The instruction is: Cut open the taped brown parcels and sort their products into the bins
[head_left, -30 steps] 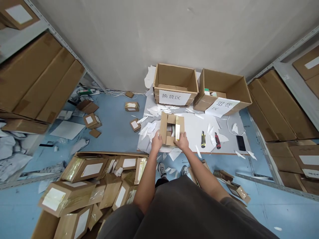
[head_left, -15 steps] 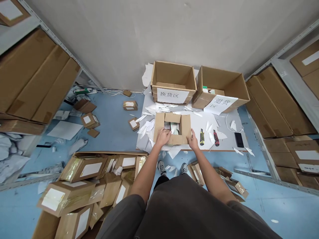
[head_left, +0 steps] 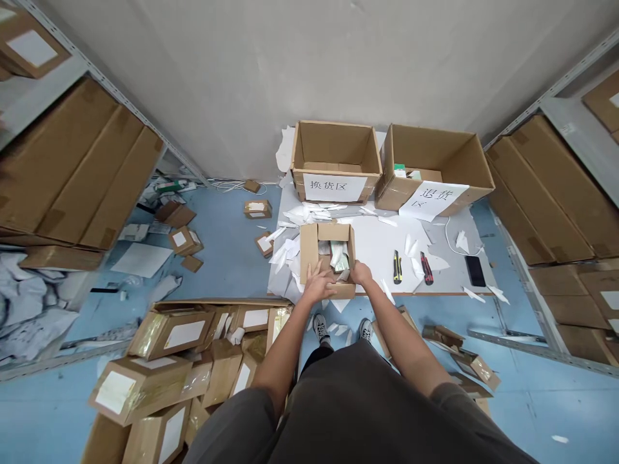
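A small cardboard box stands with its flaps up at the table's front edge. Inside it lie pale green and white contents, too small to name. My left hand rests at the box's front left, fingers spread over the front flap and opening. At the front right corner, my right hand grips the side wall; its fingertips are partly hidden. To the right lie a yellow-and-black utility knife and a red-and-black utility knife.
Two large open cartons with handwritten paper signs stand at the table's back. A phone lies at the right. Torn paper litters the table's left side. A big carton of taped parcels stands lower left. Shelves flank both sides.
The box's right flap no longer sticks outward. My right hand has moved left to the box's corner. My left fingers have spread at the front edge. The view has shifted slightly.
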Demonstrator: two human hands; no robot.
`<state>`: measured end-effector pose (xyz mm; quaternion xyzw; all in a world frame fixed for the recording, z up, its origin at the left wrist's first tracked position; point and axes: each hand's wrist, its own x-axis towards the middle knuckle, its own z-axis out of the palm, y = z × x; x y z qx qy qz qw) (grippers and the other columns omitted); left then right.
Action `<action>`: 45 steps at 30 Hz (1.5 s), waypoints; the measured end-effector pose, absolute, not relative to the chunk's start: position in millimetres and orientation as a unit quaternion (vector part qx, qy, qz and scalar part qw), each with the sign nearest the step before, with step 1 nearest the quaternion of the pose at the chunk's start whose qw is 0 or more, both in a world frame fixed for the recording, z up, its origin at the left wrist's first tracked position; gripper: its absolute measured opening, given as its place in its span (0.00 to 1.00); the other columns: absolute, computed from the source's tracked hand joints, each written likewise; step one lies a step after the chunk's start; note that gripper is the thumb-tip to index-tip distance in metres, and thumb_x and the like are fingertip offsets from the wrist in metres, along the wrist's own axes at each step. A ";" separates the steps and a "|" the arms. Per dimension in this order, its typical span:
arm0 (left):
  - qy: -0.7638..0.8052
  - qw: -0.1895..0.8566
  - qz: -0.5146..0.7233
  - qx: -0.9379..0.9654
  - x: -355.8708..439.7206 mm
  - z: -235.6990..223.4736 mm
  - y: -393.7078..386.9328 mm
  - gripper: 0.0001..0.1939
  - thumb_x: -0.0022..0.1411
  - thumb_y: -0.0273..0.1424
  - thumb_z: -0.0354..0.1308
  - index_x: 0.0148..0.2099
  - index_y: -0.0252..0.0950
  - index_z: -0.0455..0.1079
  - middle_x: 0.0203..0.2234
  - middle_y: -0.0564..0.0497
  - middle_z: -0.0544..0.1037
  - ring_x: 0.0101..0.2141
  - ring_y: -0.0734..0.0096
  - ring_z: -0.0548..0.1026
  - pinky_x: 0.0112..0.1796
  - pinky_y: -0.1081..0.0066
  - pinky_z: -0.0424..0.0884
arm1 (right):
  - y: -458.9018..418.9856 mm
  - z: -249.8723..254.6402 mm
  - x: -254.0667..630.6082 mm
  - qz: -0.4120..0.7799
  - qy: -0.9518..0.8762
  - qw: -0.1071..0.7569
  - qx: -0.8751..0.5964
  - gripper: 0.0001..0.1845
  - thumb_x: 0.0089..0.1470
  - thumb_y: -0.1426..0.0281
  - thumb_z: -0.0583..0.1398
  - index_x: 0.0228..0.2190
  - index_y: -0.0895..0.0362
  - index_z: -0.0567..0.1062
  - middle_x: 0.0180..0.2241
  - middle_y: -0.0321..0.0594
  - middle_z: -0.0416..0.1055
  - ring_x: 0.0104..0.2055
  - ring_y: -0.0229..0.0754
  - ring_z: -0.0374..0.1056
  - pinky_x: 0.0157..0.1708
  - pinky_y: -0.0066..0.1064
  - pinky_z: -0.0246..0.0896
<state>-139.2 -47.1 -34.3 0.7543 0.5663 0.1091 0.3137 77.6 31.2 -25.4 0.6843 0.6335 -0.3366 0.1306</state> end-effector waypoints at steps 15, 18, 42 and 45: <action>0.602 0.279 0.174 0.727 -119.0 -38.9 -57.4 0.05 0.61 0.33 0.72 0.41 0.44 0.84 0.45 0.48 0.84 0.74 0.44 0.55 0.71 0.34 0.30 | 72.8 -15.1 -9.9 -0.212 0.804 0.118 0.543 0.21 0.63 0.77 0.57 0.54 0.62 0.79 0.59 0.59 0.74 0.64 0.56 0.66 0.62 0.40 0.63; 0.599 0.282 0.185 0.726 -119.2 -39.4 -57.4 0.05 0.60 0.34 0.73 0.40 0.44 0.84 0.44 0.48 0.85 0.74 0.45 0.54 0.72 0.34 0.32 | 88.8 -18.8 -6.9 -0.194 0.821 0.101 0.528 0.27 0.63 0.78 0.56 0.62 0.61 0.74 0.61 0.56 0.73 0.64 0.53 0.66 0.63 0.39 0.62; 0.605 0.265 0.197 0.725 -116.0 -50.2 -59.3 0.05 0.63 0.34 0.71 0.42 0.46 0.84 0.39 0.46 0.85 0.73 0.48 0.58 0.72 0.33 0.36 | 102.0 -30.2 5.9 -0.185 0.720 0.043 0.668 0.29 0.64 0.62 0.61 0.60 0.64 0.72 0.55 0.61 0.75 0.58 0.57 0.74 0.57 0.41 0.68; 0.604 0.267 0.188 0.727 -115.9 -46.3 -58.9 0.05 0.63 0.35 0.70 0.42 0.45 0.84 0.39 0.45 0.85 0.73 0.47 0.58 0.72 0.33 0.36 | 94.1 -51.4 -7.4 -0.236 0.646 0.145 0.712 0.39 0.60 0.61 0.66 0.64 0.71 0.65 0.53 0.67 0.76 0.57 0.60 0.76 0.54 0.42 0.71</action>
